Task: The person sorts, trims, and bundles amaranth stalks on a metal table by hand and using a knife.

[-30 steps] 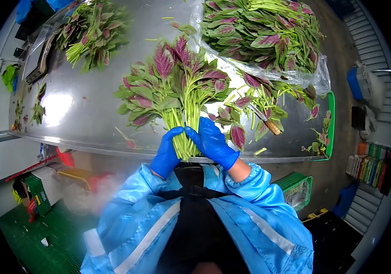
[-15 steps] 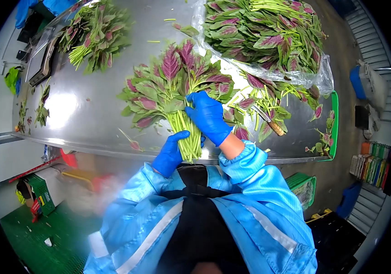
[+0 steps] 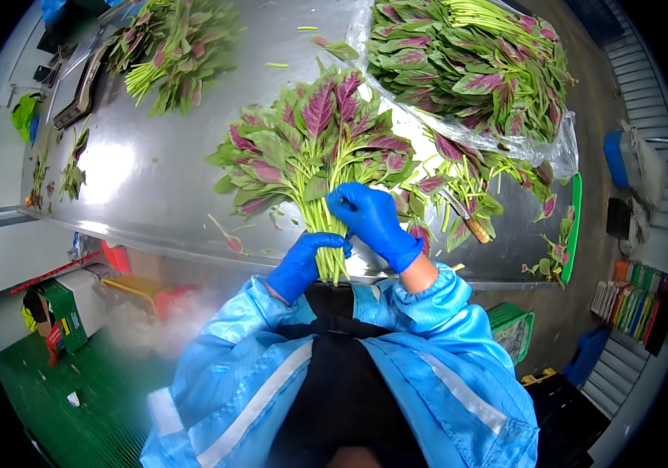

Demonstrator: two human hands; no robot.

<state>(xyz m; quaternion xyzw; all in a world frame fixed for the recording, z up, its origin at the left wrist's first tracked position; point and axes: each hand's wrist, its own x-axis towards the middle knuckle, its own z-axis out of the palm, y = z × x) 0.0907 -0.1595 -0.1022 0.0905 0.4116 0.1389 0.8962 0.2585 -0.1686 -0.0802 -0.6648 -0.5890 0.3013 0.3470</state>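
A bunch of red-and-green leafy stems (image 3: pixel 314 148) stands out in front of me, its leaves pointing away and its cut ends toward my body. My left hand (image 3: pixel 305 261), in a blue glove, is wrapped round the lower stems. Against the right side of the stems, higher up, is my right hand (image 3: pixel 373 218), also blue-gloved, with its fingers curled together; what they hold, if anything, is hidden. A knife with a wooden handle (image 3: pixel 474 228) lies among loose trimmings (image 3: pixel 466 183) to the right of the bunch.
A large pile of the leafy stems (image 3: pixel 474 70) lies on clear plastic (image 3: pixel 558 148) at the back right of the metal table (image 3: pixel 155 171). Another bunch (image 3: pixel 190 54) is at the back left, near a scale-like device (image 3: pixel 81 93). A green crate (image 3: pixel 512 331) stands below the table.
My right hand has left the lower stems and moved up beside them, its fingers now curled. My left hand has closed further round the stems. The view has shifted slightly.
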